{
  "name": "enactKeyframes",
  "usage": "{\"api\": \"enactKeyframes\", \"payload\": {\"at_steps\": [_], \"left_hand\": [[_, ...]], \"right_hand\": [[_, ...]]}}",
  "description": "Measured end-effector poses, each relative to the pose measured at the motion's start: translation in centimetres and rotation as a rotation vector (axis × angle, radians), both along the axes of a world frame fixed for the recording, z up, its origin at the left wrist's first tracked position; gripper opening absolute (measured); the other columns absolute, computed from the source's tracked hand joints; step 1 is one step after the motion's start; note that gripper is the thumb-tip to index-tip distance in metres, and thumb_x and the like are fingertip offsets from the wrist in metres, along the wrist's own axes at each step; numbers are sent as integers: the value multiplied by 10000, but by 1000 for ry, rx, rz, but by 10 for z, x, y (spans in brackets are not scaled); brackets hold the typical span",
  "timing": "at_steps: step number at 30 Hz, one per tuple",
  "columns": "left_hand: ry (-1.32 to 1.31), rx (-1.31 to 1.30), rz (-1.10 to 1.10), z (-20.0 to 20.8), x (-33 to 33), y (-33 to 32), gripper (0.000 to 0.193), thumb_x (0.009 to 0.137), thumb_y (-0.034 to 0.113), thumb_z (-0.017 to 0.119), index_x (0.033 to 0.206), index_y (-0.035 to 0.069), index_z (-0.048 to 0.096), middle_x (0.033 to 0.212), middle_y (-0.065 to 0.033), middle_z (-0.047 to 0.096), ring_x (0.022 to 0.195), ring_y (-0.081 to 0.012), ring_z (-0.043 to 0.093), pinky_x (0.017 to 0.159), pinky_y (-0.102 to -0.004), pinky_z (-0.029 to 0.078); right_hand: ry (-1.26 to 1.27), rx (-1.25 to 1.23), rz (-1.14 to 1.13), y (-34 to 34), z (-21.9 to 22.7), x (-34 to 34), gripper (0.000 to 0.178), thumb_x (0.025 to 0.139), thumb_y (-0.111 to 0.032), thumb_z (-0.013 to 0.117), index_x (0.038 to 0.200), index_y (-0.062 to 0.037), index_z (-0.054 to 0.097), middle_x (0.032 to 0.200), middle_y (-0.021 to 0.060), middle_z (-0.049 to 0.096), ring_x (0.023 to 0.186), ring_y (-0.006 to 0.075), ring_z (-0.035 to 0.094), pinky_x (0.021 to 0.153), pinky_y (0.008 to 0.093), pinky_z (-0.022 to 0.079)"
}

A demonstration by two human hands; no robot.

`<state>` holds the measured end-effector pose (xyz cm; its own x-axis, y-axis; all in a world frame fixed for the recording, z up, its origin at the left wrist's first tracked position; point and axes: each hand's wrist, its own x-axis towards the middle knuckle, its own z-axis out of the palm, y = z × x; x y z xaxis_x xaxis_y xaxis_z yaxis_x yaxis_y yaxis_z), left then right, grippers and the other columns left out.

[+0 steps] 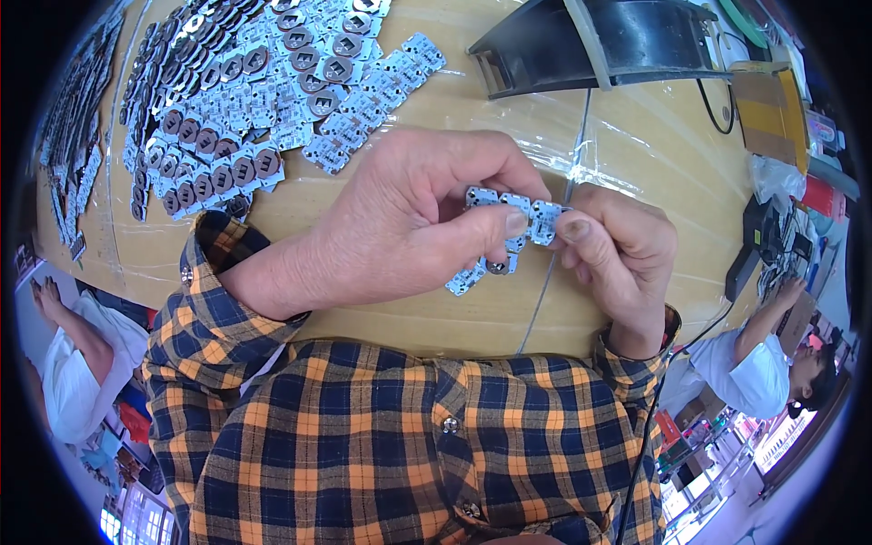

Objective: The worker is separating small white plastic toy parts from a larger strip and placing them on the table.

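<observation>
Between my hands is a small panel of light-blue circuit boards (545,222), with a round battery holder showing near its lower end. My left hand (427,218) grips the panel, thumb on top and fingers behind. The thumb and fingertips of my right hand (618,250) pinch the panel's right end. Whatever else might sit between the right fingertips is too small to make out. To the upper left lies a large pile of similar circuit boards (263,104), many carrying round battery holders. A strip of boards (374,102) without holders lies at the pile's right edge.
More boards are stacked in rows (77,118) at the far left. A black curved bin (590,45) stands at the back, beside a cardboard box (770,113). A black device (756,245) and clutter line the right edge. One person (740,368) is at right, another (82,363) at left.
</observation>
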<state>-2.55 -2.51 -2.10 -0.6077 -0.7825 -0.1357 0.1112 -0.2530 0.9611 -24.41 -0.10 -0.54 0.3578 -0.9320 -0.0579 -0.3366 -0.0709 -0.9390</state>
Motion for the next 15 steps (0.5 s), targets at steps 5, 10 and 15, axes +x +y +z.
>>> {"api": "enactKeyframes", "payload": {"at_steps": [5,10,15], "left_hand": [[-58,40,4,4,0,1,167,926,-11,564,1071,-74,616,947,-104,658,743,-90,660,566,-181,524],[39,151,48,0,-1,1,140,918,6,595,1039,-64,605,866,-115,664,677,-112,668,506,-191,525],[186,358,-20,4,0,-5,147,922,60,617,1018,-48,593,776,-107,660,600,-124,655,454,-206,519]], "right_hand": [[13,-21,27,1,-6,3,244,953,-126,591,767,31,607,611,8,545,474,35,445,440,197,315],[15,35,-51,3,0,5,295,965,-197,576,764,19,577,601,19,540,451,30,421,418,197,303],[-591,567,-104,2,-3,3,285,980,-171,536,783,24,602,564,17,534,394,39,382,370,202,285]]}}
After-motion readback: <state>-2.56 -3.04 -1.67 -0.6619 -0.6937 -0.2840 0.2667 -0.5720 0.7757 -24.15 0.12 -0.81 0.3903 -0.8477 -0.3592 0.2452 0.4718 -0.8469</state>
